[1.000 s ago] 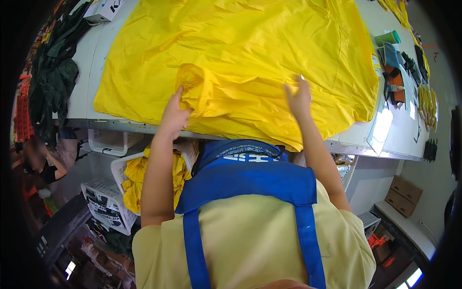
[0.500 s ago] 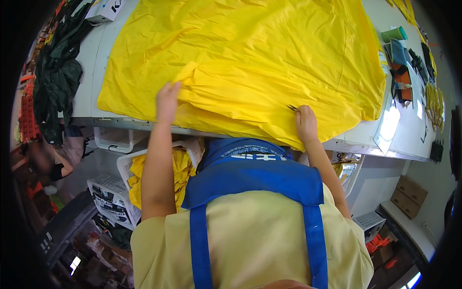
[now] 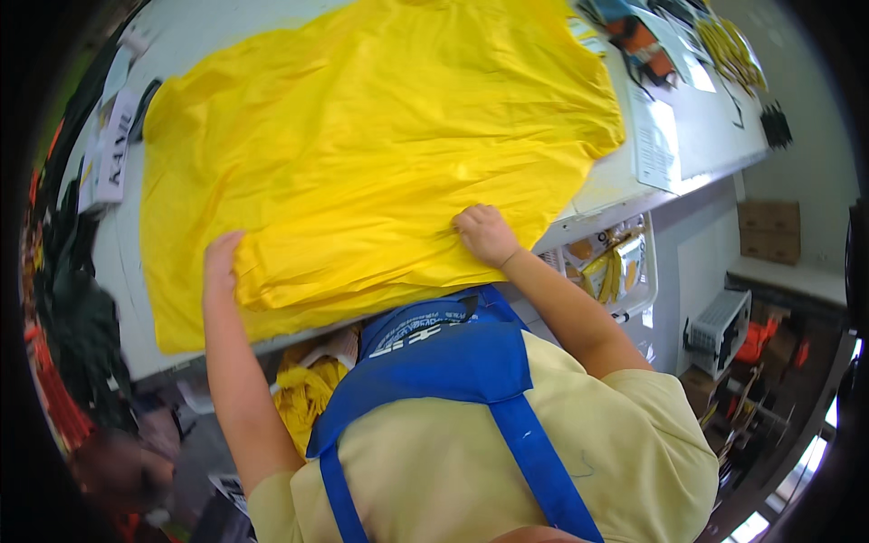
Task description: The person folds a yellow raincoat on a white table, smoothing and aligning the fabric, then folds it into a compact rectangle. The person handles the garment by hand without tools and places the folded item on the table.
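A large sheet of thin, shiny yellow fabric covers much of the white table, with a gathered, sleeve-like fold along its near side. My left hand is closed on the left end of that fold, its fingertips partly behind the cloth. Farther right, my right hand rests on the fold with curled fingers against the fabric. What lies inside the right hand is hidden, and the dark pointed snips seen earlier do not show.
At the table's left stands a white box, with dark green cloth hanging beside it. An orange and black pouch and a paper sheet lie at the right. Below are a white bin with packets and a grey crate.
My view has turned, so the table appears tilted. The left hand has drawn the fold's end toward the left. The right hand's fingers now curl against the cloth, and its snips are out of sight.
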Motion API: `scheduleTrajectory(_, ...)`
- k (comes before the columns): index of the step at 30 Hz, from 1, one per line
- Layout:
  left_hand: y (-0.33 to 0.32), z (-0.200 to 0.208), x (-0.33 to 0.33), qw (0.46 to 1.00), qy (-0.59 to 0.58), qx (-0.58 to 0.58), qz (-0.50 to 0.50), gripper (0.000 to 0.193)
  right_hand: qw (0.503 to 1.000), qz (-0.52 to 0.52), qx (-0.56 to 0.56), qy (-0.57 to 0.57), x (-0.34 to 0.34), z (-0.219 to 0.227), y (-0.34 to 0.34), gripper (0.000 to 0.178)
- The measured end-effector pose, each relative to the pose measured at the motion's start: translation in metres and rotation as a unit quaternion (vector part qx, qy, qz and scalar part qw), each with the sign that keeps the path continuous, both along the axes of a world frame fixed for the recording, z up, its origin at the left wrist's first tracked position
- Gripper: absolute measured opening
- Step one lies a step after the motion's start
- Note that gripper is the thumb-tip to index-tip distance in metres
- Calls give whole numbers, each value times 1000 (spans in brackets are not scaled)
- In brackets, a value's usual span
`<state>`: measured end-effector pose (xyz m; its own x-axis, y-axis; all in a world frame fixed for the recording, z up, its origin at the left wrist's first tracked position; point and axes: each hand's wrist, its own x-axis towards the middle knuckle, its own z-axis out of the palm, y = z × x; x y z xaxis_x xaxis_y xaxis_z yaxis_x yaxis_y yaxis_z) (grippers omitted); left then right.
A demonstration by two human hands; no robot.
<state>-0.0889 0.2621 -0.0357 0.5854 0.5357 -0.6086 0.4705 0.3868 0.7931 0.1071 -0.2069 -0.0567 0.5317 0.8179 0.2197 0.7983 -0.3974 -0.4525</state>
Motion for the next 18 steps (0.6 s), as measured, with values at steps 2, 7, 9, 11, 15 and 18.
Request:
scheduleTrajectory(2, 20, -34, -40, 994, -29, -41, 92, 31, 1000, 9, -2, 15, -1, 3, -2, 14)
scheduleTrajectory(7, -34, 12, -88, 980, -20, -149, 132, 42, 991, -116, 69, 7, 31, -3, -39, 26)
scheduleTrajectory(9, -56, 20, -116, 988, -11, -119, 93, 42, 939, -316, 134, -17, 91, -8, -93, 28)
scheduleTrajectory(11, -64, 15, -124, 998, -23, -36, 47, 39, 879, -454, 141, -28, 146, -4, -153, 30)
scheduleTrajectory(15, -80, 4, -114, 988, -47, 57, 137, 32, 843, -515, -64, -139, 190, -2, -188, 36)
scheduleTrajectory(18, -101, 16, -90, 958, -42, 206, 195, 26, 890, -412, -73, -181, 185, 9, -171, 46)
